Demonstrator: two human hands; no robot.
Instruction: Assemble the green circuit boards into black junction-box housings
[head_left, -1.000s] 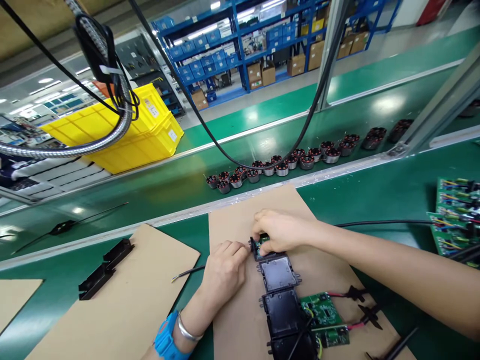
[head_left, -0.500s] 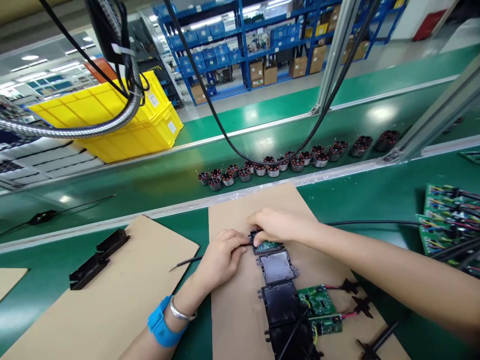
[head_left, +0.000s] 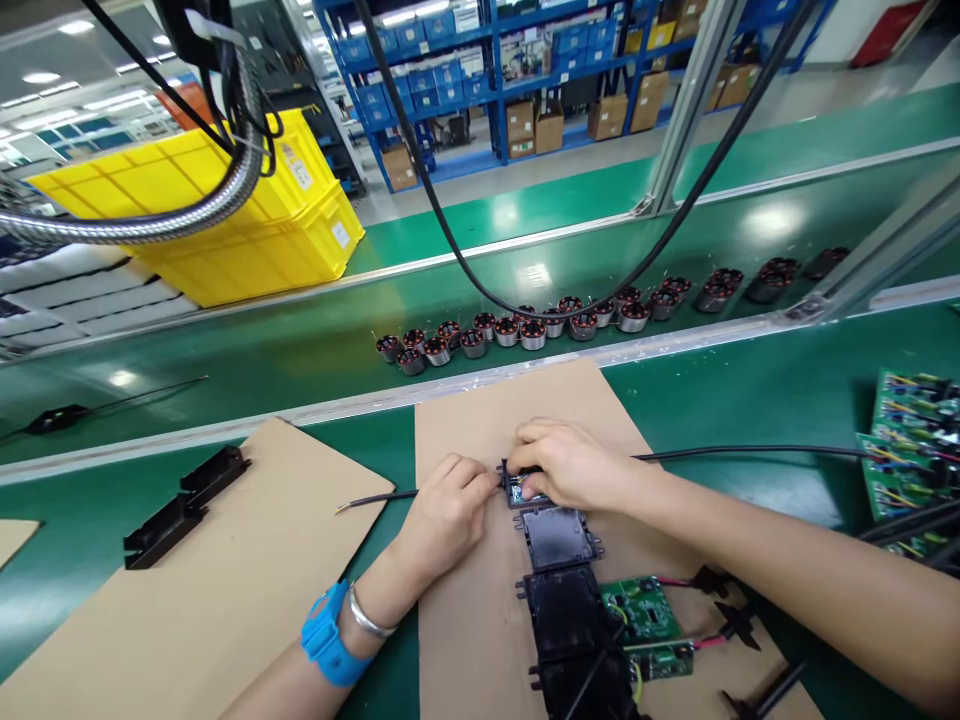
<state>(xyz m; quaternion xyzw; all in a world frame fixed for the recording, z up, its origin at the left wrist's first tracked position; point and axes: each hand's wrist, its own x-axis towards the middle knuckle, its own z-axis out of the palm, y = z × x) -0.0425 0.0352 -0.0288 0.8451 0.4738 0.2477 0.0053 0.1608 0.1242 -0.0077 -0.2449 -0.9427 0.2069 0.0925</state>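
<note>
My left hand (head_left: 448,508) pinches a black cable (head_left: 375,498) at the left edge of a small black case. The cable's stripped tip points left over the cardboard. Fingers of my right hand (head_left: 577,465) are bent over the same black case (head_left: 519,500), with the thumb down at the green circuit board (head_left: 531,488) inside it. Those fingers hide much of the board. Just below lie an open black case (head_left: 559,538) and further black cases (head_left: 571,610). Beside them sit green circuit boards (head_left: 643,607) with coloured wires.
A cardboard sheet (head_left: 465,640) lies under the cases. Another sheet (head_left: 247,600) on the left carries black trays (head_left: 166,525). Wired circuit boards (head_left: 911,450) are stacked at right. Motor stators (head_left: 532,335) line up behind the metal rail. A black cable loop (head_left: 465,265) hangs in front.
My right hand's fingers have shifted slightly over the case, and its thumb has moved a little to the right. The left hand stays at the cable, and the whole view has tilted slightly.
</note>
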